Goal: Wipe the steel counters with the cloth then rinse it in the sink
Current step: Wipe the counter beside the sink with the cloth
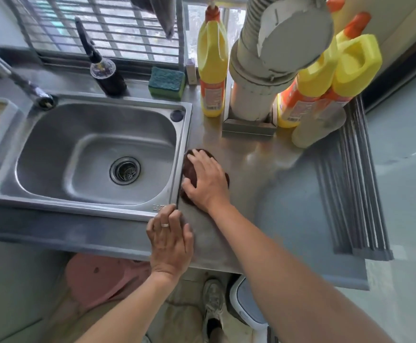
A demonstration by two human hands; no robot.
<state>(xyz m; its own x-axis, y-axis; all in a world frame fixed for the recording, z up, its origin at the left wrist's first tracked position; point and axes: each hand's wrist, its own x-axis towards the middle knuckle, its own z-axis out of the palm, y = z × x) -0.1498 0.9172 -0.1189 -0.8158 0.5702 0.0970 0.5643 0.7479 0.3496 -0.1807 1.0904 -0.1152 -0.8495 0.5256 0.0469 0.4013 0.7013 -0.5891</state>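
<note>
Right hand (208, 179) presses flat on dark cloth (189, 167) at frame centre; left hand (170, 240) flat on desk (264, 184). Advise overlapping strokes along sink (182, 134) rim.

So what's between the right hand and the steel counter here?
The dark brown cloth: the head view shows the right hand pressing flat on it, over the steel counter beside the sink rim.

Brushed steel sink (53, 134), glossy plastic bottles (213, 70), rough sponge (166, 81)
</note>
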